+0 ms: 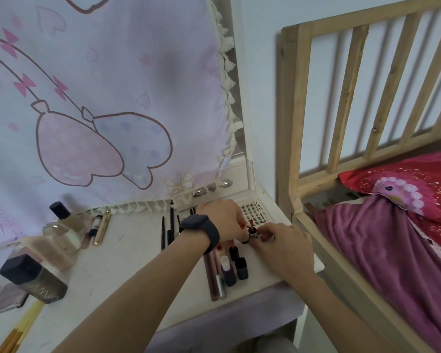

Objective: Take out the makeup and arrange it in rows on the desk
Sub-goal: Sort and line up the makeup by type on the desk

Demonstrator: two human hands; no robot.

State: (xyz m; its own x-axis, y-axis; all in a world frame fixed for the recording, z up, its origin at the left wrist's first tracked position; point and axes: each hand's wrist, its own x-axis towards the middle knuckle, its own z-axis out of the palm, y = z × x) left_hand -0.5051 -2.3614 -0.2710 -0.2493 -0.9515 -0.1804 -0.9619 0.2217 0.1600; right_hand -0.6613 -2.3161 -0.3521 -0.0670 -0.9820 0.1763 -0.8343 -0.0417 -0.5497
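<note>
- Reads "XOYO" on the lash tray (255, 212), at 12 o'clock from both hands, on the desk (127, 263).
- Shows pale lettering on the dark square bottle (40, 286) at 8 o'clock, too blurred to read.
- Pinches the red applicator wand (250, 222) in the curled left hand (222, 220).
- Grips the lip-gloss vial (252, 235) upright between curled fingertips of the right hand (283, 247).
- Lines up nail polish bottles (227, 270) at 6 o'clock from the vial.

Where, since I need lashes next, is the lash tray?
In head view, the lash tray lies far right on the desk, beyond the left hand and right hand.
</note>
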